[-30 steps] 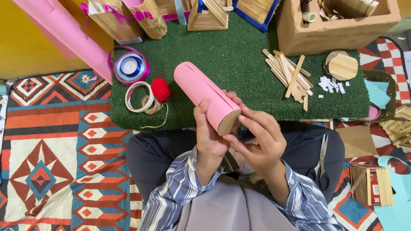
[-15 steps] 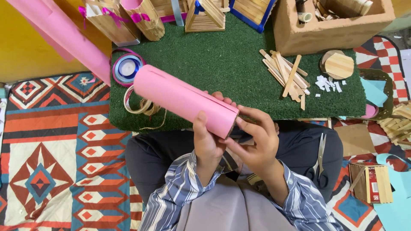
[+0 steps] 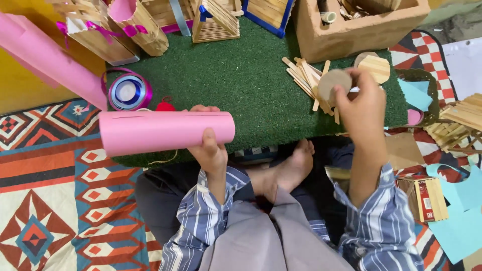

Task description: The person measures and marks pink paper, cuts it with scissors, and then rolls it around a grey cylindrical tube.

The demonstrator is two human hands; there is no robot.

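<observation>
I see the left hand wrapped around a pink tube, thumb on the near side and fingertips showing over the top. The tube lies level, crosswise, above the near edge of the green mat; its left end hangs over the patterned rug. The right hand is well apart from the left, raised over the right part of the mat, and pinches a round cardboard disc between thumb and fingers. Just behind the disc, a heap of wooden sticks lies on the mat, and a second wooden disc sits beside it. A spool of blue and purple ribbon rests at the mat's left edge, near a small red ball that touches the tube's far side. A cardboard box stands at the back. A bare foot shows between the striped sleeves.
</observation>
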